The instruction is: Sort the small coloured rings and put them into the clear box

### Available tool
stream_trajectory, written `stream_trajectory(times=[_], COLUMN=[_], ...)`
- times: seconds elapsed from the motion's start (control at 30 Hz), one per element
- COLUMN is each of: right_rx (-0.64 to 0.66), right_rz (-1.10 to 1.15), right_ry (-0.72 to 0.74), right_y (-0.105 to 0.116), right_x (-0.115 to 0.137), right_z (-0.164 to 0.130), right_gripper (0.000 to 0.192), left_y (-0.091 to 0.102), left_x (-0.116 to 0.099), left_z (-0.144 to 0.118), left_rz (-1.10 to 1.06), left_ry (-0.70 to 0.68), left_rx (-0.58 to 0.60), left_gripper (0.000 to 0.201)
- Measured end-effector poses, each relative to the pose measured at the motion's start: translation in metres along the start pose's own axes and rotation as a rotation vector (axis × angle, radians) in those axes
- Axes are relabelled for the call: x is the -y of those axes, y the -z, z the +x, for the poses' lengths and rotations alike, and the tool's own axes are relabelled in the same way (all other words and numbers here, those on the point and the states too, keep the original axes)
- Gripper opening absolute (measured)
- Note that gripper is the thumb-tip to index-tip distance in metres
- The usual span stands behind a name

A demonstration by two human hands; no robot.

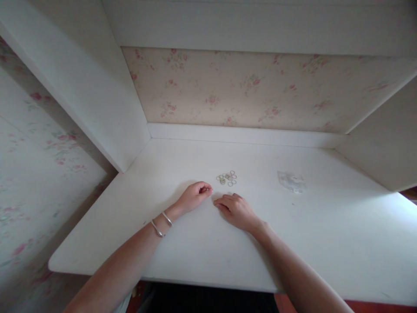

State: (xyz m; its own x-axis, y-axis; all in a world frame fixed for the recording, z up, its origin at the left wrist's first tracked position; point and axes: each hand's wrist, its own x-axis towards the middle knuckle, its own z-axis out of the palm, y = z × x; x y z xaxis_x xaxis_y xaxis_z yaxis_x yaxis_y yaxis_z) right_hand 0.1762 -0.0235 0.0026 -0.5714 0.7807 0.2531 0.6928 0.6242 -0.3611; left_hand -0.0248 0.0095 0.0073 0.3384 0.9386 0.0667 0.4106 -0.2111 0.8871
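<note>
On the white desk lies a loose cluster of thin rings (pixel 232 177), some silvery and some yellowish or greenish. Just below and left of them, my left hand (pixel 194 196) is closed in a pinch with two silver bangles (pixel 159 228) around its wrist. What its fingertips hold, if anything, is too small to make out. My right hand (pixel 237 211) rests on the desk just below the rings, thumb and fingers pressed together. A tiny yellowish spot shows at its fingertips, too small to name. The two hands are close but apart.
A clear plastic bag (pixel 291 181) with small things in it lies to the right on the desk (pixel 195 256). A white side panel (pixel 84 87) rises at the left, another at the right. A flowered wall (pixel 241 87) stands behind, under a white overhead board (pixel 260 26).
</note>
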Motion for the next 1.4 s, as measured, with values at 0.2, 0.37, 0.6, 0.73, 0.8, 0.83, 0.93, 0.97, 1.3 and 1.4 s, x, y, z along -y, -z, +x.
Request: stream_trajectory(times=[0.2, 0.37, 0.6, 0.73, 0.8, 0.83, 0.93, 0.97, 1.3, 1.4], right_rx=[-0.121, -0.242, -0.27, -0.269, -0.266, -0.265, -0.261, -0.258, -0.246, -0.245], right_rz=[0.013, -0.056, -0.079, -0.068, -0.063, -0.063, -0.063, -0.064, -0.099, -0.096], right_ry=[-0.089, -0.285, -0.478, -0.472, -0.466, -0.465, -0.465, -0.464, -0.458, -0.453], right_y=[0.006, 0.007, 0.007, 0.009, 0.01, 0.01, 0.01, 0.01, 0.007, 0.007], right_x=[-0.003, -0.016, -0.028, -0.026, -0.025, -0.025, -0.026, -0.026, -0.029, -0.029], right_z=[0.0, 0.001, 0.003, 0.003, 0.003, 0.003, 0.003, 0.003, 0.003, 0.002], right_gripper=[0.025, 0.024, 0.027, 0.028, 0.028, 0.028, 0.028, 0.028, 0.027, 0.028], left_y=[-0.001, -0.004, -0.014, -0.018, -0.019, -0.019, -0.02, -0.02, -0.019, -0.016], left_x=[0.0, -0.004, 0.0, -0.001, -0.003, -0.004, -0.007, -0.008, -0.005, -0.003], left_z=[0.003, 0.014, 0.046, 0.055, 0.057, 0.058, 0.061, 0.061, 0.055, 0.046], left_rz=[0.07, 0.042, 0.401, 0.572, 0.616, 0.632, 0.662, 0.666, 0.681, 0.624], left_ry=[-0.013, 0.019, -0.126, -0.148, -0.147, -0.141, -0.112, -0.106, -0.173, -0.196], left_rx=[-0.002, 0.002, -0.063, -0.087, -0.072, -0.058, -0.025, -0.017, 0.027, 0.022], left_gripper=[0.026, 0.023, 0.018, 0.02, 0.022, 0.023, 0.025, 0.025, 0.025, 0.023])
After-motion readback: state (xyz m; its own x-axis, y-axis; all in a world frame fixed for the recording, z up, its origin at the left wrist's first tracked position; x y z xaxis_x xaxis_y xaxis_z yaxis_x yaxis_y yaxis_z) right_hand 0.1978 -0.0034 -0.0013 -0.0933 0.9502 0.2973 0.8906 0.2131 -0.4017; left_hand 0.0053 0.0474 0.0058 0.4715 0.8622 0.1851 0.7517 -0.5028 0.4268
